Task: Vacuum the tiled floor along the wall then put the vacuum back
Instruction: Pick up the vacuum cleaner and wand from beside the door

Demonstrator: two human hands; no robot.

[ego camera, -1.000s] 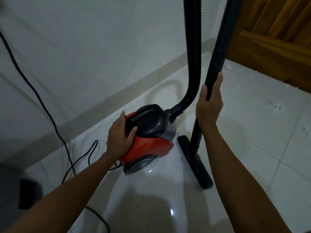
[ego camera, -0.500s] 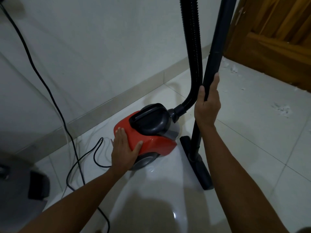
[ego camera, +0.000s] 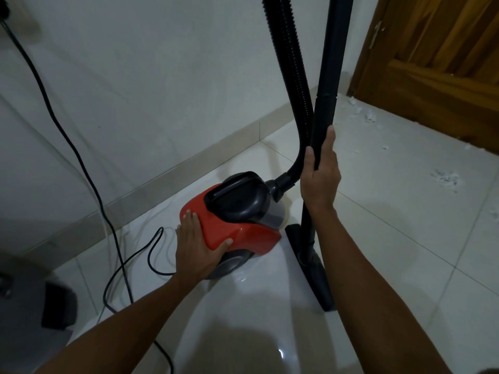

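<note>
A red and black canister vacuum sits on the white tiled floor close to the wall's skirting. My left hand lies flat on its red rear end, fingers spread, thumb along the side. My right hand is wrapped around the black upright wand. The wand's flat floor nozzle rests on the tile to the right of the canister. A ribbed black hose rises from the canister's front beside the wand.
A black power cord runs down the white wall and loops on the floor left of the vacuum. A wooden door stands at the back right, with white crumbs scattered on the tiles before it. A dark object sits at the lower left.
My left hand slid from the black top handle down to the vacuum's red rear end. The view shifted slightly; my right hand kept its hold on the wand.
</note>
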